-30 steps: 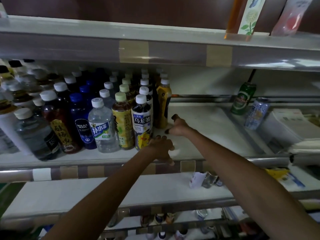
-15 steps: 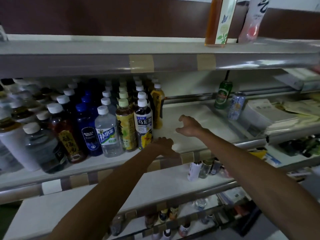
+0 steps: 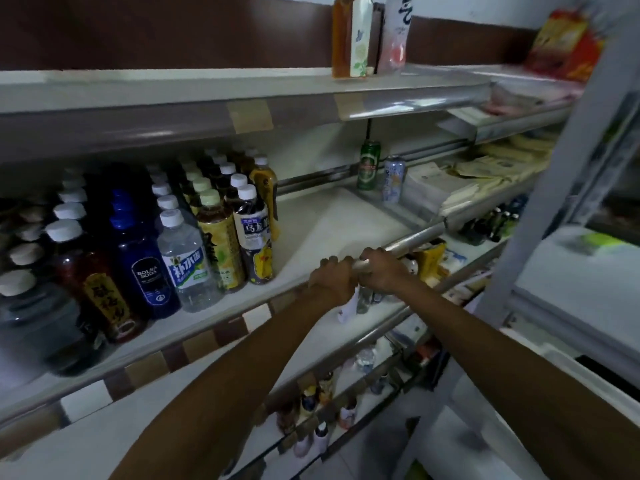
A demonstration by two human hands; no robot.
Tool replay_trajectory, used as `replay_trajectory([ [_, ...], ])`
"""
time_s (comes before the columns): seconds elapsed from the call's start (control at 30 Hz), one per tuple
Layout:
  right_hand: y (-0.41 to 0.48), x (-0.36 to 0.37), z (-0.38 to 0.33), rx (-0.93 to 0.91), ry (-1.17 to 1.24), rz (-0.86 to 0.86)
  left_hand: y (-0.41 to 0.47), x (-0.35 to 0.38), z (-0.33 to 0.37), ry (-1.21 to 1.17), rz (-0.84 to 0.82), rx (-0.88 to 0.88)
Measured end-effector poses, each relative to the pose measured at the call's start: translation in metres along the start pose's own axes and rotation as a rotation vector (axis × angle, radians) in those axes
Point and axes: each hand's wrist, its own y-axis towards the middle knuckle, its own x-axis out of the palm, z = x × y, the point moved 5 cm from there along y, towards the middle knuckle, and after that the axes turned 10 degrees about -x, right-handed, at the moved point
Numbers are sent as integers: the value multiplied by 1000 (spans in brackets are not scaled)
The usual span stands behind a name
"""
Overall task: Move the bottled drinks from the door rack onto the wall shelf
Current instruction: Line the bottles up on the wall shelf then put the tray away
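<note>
Both arms outstretched; left hand (image 3: 330,276) and right hand (image 3: 381,271) grip the front rail (image 3: 417,236); bare shelf (image 3: 341,221) beside the bottles (image 3: 216,244)

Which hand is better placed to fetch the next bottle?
Probably the right hand: both grip the shelf rail, but it sits nearer the door frame at right; the left hand is toward the shelved bottles.

bottles (image 3: 187,258) crowd shelf (image 3: 332,223) left; bare stretch open between them and cans (image 3: 369,169).
</note>
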Motion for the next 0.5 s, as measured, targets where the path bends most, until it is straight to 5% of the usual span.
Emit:
replay_trajectory([
  [0.27,-160,3,54,141,31,25,-83,64,87,19,-72,288],
  [0.5,-363,39,98,471,120,-55,-209,147,158,38,-387,437],
])
